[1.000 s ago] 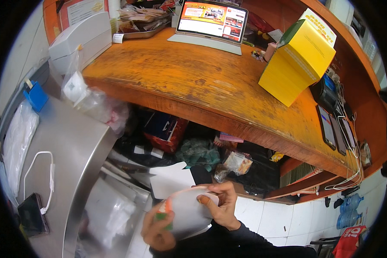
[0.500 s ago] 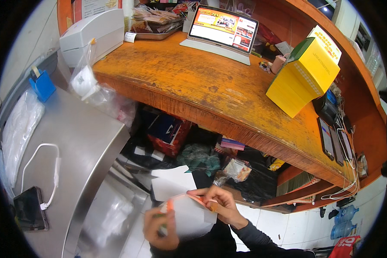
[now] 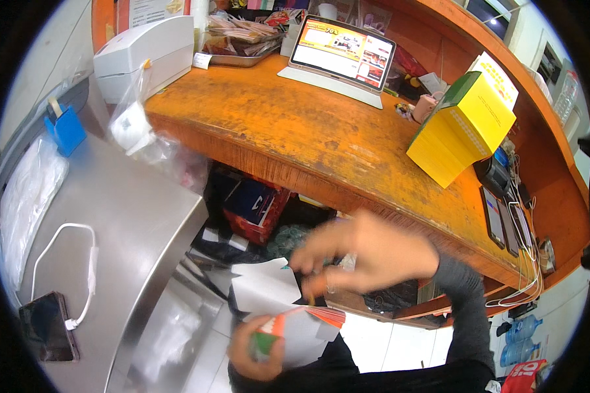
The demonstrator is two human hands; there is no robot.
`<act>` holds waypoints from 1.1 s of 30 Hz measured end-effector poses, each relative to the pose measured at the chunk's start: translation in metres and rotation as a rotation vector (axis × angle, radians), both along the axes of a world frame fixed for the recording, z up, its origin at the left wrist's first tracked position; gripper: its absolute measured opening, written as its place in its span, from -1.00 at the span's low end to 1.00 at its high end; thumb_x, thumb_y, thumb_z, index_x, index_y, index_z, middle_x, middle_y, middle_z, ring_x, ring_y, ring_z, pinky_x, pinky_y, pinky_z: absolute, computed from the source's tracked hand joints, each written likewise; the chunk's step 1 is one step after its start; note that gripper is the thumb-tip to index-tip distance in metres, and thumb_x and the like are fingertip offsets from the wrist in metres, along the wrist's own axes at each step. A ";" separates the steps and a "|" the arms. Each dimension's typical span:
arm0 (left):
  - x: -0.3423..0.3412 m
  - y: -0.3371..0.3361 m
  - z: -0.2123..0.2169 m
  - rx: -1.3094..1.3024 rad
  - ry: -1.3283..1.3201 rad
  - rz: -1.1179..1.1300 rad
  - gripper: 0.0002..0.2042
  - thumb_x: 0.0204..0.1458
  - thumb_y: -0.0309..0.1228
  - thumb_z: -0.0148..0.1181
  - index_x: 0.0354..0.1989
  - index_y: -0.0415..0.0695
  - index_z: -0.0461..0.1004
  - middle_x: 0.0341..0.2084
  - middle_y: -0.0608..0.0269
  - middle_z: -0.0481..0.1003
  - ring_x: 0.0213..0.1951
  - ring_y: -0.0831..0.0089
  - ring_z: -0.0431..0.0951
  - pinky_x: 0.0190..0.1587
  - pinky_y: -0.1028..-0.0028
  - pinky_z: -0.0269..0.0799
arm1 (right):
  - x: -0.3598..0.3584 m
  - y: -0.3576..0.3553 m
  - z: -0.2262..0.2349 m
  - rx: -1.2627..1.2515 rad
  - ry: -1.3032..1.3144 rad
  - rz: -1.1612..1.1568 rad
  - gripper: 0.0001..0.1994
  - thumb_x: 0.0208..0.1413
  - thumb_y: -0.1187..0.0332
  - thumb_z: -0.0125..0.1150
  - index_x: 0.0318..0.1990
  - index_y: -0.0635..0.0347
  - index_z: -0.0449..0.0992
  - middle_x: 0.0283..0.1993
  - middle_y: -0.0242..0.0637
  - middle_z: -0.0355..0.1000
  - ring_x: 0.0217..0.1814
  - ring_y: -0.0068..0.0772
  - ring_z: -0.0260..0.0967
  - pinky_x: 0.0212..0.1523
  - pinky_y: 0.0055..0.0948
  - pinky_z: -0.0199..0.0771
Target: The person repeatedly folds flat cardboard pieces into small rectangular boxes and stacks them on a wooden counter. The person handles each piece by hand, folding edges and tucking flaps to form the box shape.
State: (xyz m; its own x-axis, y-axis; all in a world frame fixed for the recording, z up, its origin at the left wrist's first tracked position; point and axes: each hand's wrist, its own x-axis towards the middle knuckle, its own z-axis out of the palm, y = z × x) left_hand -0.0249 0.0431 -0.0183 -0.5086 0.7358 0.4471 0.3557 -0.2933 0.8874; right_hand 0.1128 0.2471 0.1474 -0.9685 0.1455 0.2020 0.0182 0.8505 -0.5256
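My left hand (image 3: 259,347) is closed around a partly folded cardboard box (image 3: 301,337), low in the middle of the view. The box is white inside, with orange and green print on its outer side and a flap standing up at its far side. Above the box is my right hand (image 3: 367,255), blurred by motion. Its fingers are apart and point left toward the raised flap; whether they touch it I cannot tell. I see nothing held in it.
A worn wooden desk (image 3: 295,121) carries a tablet (image 3: 341,52), a white printer (image 3: 144,56), a yellow carton (image 3: 462,124) and phones (image 3: 495,219) with cables. At left, a steel counter (image 3: 131,216) holds a charging phone (image 3: 49,327). Bags and boxes lie under the desk.
My right hand has let go of the box's edge and swung up and away toward the desk. My left hand still grips the box, which has shifted slightly right.
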 end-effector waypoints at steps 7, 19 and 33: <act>-0.007 0.011 0.001 -0.040 0.155 -0.214 -0.43 -0.29 -0.15 0.55 -0.14 -0.27 0.51 -0.40 0.06 0.57 -0.38 0.20 0.59 -0.30 0.32 0.48 | -0.035 0.216 0.038 0.465 0.161 -0.744 -0.69 0.10 0.36 0.10 -0.05 0.36 0.48 -0.30 -0.01 0.51 -0.27 -0.17 0.49 -0.19 -0.27 0.48; -0.002 0.030 -0.007 -0.151 0.147 -0.025 -0.76 -0.07 -0.41 0.40 -0.20 -0.17 0.59 -0.35 0.13 0.57 -0.35 0.14 0.59 -0.30 0.33 0.50 | -0.015 0.368 0.022 0.448 -0.109 -1.326 0.09 -0.13 0.06 0.42 0.40 0.31 -0.23 0.01 0.30 0.42 0.06 0.16 0.47 0.07 -0.25 0.54; 0.002 0.051 -0.019 -0.250 0.248 -0.044 -0.78 -0.06 -0.43 0.38 -0.22 -0.18 0.58 -0.36 0.08 0.57 -0.34 0.09 0.59 -0.28 0.29 0.51 | -0.001 0.391 0.027 0.130 0.076 -1.180 0.34 -0.51 0.00 0.69 0.48 -0.03 -0.14 0.00 0.19 0.47 -0.52 -0.27 0.54 -0.60 -0.49 0.63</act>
